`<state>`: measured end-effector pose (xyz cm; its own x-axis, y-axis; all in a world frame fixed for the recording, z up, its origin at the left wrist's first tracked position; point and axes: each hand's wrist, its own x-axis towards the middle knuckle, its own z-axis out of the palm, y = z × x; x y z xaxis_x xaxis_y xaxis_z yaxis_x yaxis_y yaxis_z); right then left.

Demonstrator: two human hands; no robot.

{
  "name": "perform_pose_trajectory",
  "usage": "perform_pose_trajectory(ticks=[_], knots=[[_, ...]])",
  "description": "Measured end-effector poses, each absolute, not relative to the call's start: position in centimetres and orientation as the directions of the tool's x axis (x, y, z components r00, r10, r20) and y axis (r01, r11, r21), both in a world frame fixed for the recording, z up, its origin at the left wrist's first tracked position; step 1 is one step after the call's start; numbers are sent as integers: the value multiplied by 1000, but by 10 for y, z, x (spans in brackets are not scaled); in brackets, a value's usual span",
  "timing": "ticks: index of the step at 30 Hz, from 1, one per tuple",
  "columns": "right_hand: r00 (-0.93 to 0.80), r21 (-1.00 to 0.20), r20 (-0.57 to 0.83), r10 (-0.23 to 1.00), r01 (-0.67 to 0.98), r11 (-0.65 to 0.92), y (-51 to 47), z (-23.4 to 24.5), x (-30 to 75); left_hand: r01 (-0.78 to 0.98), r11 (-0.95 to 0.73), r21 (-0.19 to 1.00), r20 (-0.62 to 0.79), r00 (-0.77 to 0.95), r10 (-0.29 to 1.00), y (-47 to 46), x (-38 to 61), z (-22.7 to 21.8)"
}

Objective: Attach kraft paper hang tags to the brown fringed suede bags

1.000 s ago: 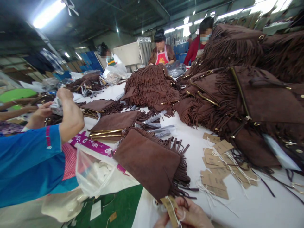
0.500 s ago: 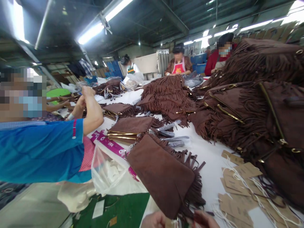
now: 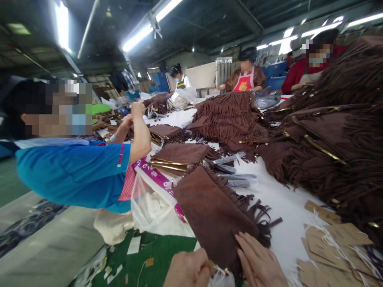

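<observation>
A brown suede-like bag [image 3: 214,211] with fringe along its far side lies slantwise on the white table in front of me. My right hand [image 3: 260,261] rests on its near end, fingers stretched out and flat on the surface. At the bag's near corner, my left hand [image 3: 188,269] is closed, with a bit of tan card and white string at its fingertips, which look like a hang tag [image 3: 212,268]. The card is mostly hidden by my fingers. Some clear plastic [image 3: 221,278] shows just below, between my hands.
Kraft paper tags [image 3: 335,247] with white strings lie at the right. Fringed bags are heaped at the right [image 3: 323,147] and in the middle [image 3: 230,115]. A plastic bag [image 3: 155,207] hangs at the table edge. A co-worker in a blue shirt [image 3: 74,171] works at the left.
The view has turned left, so everything sits further right. My right hand has opened and now lies flat on the bag. More of both my hands shows.
</observation>
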<state>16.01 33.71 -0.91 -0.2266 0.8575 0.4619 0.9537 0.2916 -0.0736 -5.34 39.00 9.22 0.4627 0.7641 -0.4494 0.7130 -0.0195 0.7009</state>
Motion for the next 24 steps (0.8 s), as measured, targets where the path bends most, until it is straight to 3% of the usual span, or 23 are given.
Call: perform_pose_trajectory(ticks=[4, 10, 14, 18, 24], knots=[[-192, -130, 401, 896, 956, 263, 333, 8, 150, 796, -238, 557, -435, 523, 733, 394, -38, 90], [-105, -160, 341, 934, 973, 168, 327, 7, 126, 741, -441, 506, -304, 632, 713, 394, -25, 84], [-1, -214, 269, 963, 975, 61, 325, 5, 111, 725, -475, 498, -265, 650, 713, 392, -19, 83], [-26, -265, 224, 974, 960, 87, 324, 6, 115, 770, -395, 501, -273, 573, 772, 400, -20, 97], [-117, -375, 169, 979, 910, 174, 322, 5, 134, 798, 38, 601, -509, 346, 788, 418, -65, 118]])
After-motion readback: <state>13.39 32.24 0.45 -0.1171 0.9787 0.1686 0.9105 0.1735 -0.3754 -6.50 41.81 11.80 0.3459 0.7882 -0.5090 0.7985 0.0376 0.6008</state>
